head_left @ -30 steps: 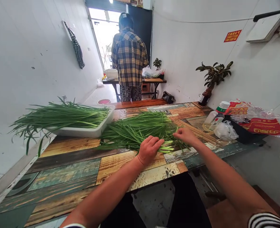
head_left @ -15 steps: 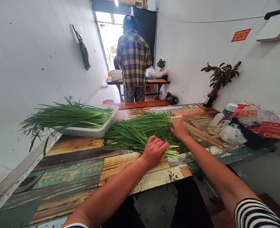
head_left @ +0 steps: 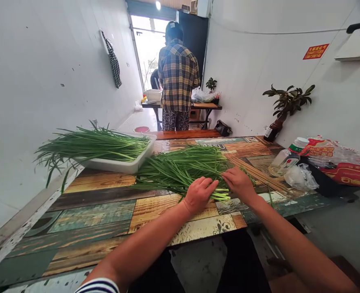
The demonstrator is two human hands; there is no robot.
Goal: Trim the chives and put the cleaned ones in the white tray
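Note:
A loose pile of green garlic chives [head_left: 180, 165] lies on the patterned wooden table in front of me. My left hand [head_left: 199, 195] is closed round a bunch of them, with the pale stem ends [head_left: 221, 195] poking out to its right. My right hand [head_left: 238, 183] is just beyond those ends, fingers pinched together at the chives' edge; thin stalks seem to be between the fingertips. Behind it, a bundle of thin wooden skewers [head_left: 263, 177] lies on the table. More chives [head_left: 97, 142] fill a white tray [head_left: 126, 167] at the left, their leaves hanging over its side.
At the right are a plastic bottle with a white cap [head_left: 285, 158], a crumpled plastic bag [head_left: 302, 178] and red packaging [head_left: 347, 167]. A brown bottle holding a plant [head_left: 274, 127] leans by the wall. A person in a checked shirt [head_left: 179, 77] stands at a far table.
My right hand has come back towards me from the far side of the pile, nearer to the left hand. The left hand keeps its hold on the chives. The view has shifted slightly.

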